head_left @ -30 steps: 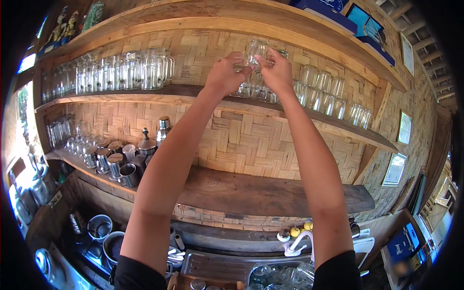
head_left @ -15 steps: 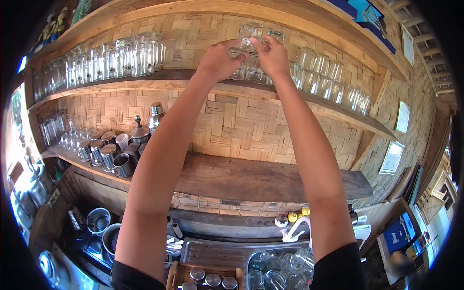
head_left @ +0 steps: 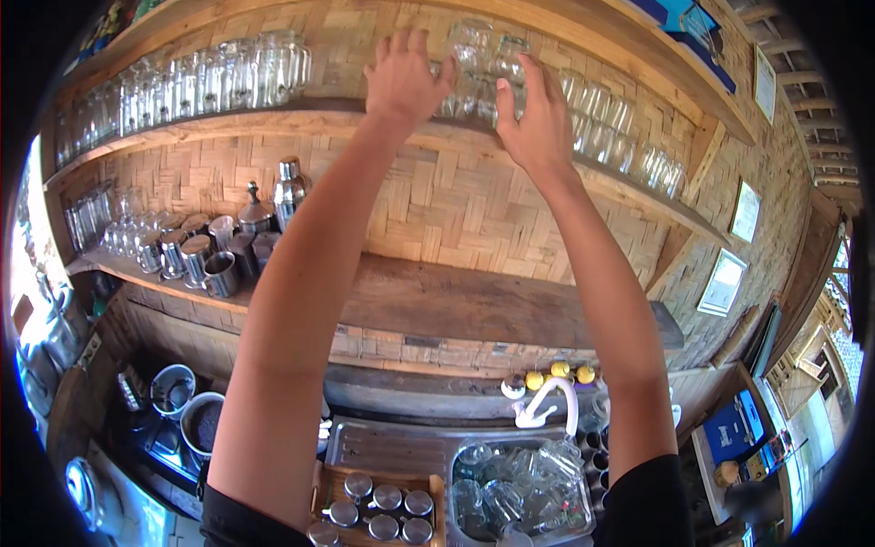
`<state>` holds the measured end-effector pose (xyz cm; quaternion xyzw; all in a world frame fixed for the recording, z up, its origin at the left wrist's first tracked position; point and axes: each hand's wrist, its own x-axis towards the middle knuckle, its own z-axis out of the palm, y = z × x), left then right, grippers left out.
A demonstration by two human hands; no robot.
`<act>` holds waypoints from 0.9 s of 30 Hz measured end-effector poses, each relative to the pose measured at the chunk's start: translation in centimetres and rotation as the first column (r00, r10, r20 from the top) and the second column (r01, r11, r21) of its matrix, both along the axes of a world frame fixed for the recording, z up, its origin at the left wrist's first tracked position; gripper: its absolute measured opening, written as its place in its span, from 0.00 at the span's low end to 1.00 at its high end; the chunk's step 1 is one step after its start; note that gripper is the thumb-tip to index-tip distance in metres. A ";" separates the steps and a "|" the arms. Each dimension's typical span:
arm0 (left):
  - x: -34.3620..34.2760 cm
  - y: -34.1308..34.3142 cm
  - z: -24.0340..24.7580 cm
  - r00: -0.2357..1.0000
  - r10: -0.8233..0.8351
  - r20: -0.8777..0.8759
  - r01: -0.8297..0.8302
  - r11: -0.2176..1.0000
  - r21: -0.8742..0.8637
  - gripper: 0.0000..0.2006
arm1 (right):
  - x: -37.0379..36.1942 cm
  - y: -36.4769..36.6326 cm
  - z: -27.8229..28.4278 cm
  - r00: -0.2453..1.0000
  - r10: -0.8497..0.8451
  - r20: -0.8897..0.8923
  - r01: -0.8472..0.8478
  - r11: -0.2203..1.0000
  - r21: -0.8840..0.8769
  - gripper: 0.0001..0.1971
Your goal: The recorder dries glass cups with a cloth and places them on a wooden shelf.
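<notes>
Flanking the stacked glasses: the left hand stands to their left and the right hand to their right, both raised high.
Left fingers: spread wide, backs showing, gripping nothing that can be seen; the thumb is just beside the left upper glass.
Right fingers: thumb and forefinger well parted, nothing held between them; whether the forefinger touches the right upper glass cannot be told.
Careful handling: I would keep both sets of fingers wide and level, moving them straight away from the glass walls, since a knuckle brushing an upper glass could tip it. For any nudge, low contact from both sides at once seems safest.
Upper glasses: between the two hands' fingers, side by side, clear and colourless, with a greenish tint on the right one's top edge; both look upright and steady.
Lower glasses: directly under the upper pair, between the thumbs, partly lost in glare; which way their mouths face is unclear.
Shelf: below the fingers, at wrist height, a thick wooden plank bearing the stack.
Tumblers: right of the right fingers, in two tiers.
Handled mugs: well left of the left fingers, in a tight row.
Sink glassware: far below both hands, jumbled in the basin.
</notes>
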<state>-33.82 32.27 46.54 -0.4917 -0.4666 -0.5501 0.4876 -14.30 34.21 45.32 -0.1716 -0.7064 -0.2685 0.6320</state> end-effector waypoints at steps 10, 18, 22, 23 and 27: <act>1.7 -4.2 -7.3 0.821 -0.560 -0.108 0.562 0.827 -0.009 0.16 | 13.4 -11.9 -8.9 0.933 -0.124 0.338 0.075 0.985 0.153 0.20; 10.3 -14.4 -20.0 0.675 -0.458 -0.578 0.487 0.866 -0.117 0.18 | 28.9 -22.4 -23.2 0.928 -0.105 0.358 0.203 0.947 -0.250 0.18; 16.1 -20.1 -29.6 0.438 -0.786 -0.436 0.700 0.603 -0.383 0.11 | 33.0 -28.4 -35.9 0.956 -0.243 0.167 0.290 0.678 -0.676 0.17; 17.0 -20.9 -32.4 0.438 -0.834 -0.335 0.717 0.550 -0.430 0.10 | 33.2 -29.9 -40.3 0.962 -0.248 0.116 0.242 0.571 -0.784 0.17; 21.5 -24.3 -44.5 0.608 -0.726 0.321 0.748 0.389 -0.538 0.07 | 31.2 -36.5 -52.0 0.982 -0.189 -0.029 0.008 0.191 -0.982 0.17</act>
